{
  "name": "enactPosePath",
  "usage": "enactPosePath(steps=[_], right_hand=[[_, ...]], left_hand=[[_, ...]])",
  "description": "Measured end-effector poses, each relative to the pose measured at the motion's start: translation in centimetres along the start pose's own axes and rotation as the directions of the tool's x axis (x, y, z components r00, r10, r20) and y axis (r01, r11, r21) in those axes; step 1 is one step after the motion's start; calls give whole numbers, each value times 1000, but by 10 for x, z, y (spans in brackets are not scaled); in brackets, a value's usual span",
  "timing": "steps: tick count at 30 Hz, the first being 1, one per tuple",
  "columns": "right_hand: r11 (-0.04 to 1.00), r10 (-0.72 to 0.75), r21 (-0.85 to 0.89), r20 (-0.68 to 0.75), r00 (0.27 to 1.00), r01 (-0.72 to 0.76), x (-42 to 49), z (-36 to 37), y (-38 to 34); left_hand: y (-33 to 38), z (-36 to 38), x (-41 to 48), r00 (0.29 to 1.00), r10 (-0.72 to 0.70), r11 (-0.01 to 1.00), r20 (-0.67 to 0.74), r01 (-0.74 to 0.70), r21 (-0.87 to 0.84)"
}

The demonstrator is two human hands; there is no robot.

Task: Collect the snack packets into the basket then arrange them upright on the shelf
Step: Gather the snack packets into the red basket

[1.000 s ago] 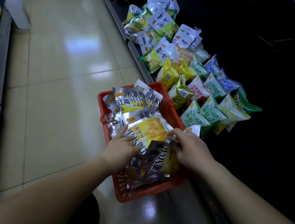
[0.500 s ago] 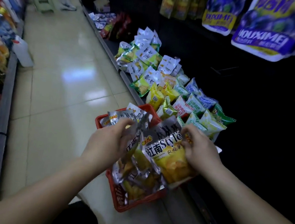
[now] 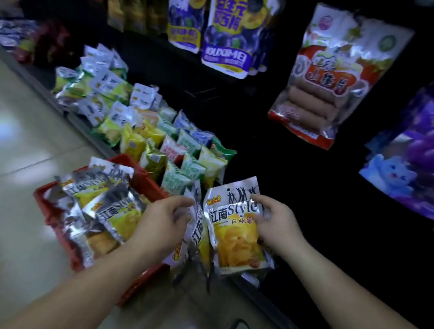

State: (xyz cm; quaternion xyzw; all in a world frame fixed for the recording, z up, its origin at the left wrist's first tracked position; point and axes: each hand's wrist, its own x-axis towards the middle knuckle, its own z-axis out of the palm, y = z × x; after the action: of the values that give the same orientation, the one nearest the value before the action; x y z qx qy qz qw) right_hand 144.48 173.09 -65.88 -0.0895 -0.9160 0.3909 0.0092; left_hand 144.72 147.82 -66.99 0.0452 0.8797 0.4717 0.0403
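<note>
Head view: red basket (image 3: 151,186) beside the low shelf (image 3: 80,121), heaped with silver-and-yellow snack packets (image 3: 113,212); right hand (image 3: 279,225) pinches one such packet (image 3: 237,234) upright, face out, at the shelf edge; left hand (image 3: 160,223) grips another packet (image 3: 197,232) edge-on, just beside it; small green and yellow bags (image 3: 185,147) crowd the shelf behind.

— Where's the basket (image 3: 151,185)?
— On the floor (image 3: 16,157), at nine o'clock from the left hand (image 3: 163,220), with a heap of packets (image 3: 113,206) in it.
— And the shelf (image 3: 262,302)?
— At three o'clock from the basket. Small packets (image 3: 184,160) stand on it at twelve o'clock, and big bags (image 3: 227,30) hang above them. The held packets (image 3: 237,234) sit between the left hand and the right hand (image 3: 276,225).
</note>
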Motion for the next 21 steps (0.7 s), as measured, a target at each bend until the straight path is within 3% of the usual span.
enactPosePath(steps=[3,9,14,17,21], right_hand=[[998,65,12,-61,996,-65,-15,-17,16],[930,323,211,-86,942,-300,-31,-27,75],[877,445,247,-94,890,-412,-20,-40,140],[882,458,200,-154,876,-426,-19,-54,176],[807,589,233,-242,771,-543,-21,-88,228]], left_hand=[[8,19,16,994,69,993,88,-77,84],[23,66,41,975,101,980,196,-131,147],[35,132,61,974,35,981,226,-77,180],[47,184,67,969,7,990,245,-42,136],[76,249,71,965,36,998,259,-23,-53]])
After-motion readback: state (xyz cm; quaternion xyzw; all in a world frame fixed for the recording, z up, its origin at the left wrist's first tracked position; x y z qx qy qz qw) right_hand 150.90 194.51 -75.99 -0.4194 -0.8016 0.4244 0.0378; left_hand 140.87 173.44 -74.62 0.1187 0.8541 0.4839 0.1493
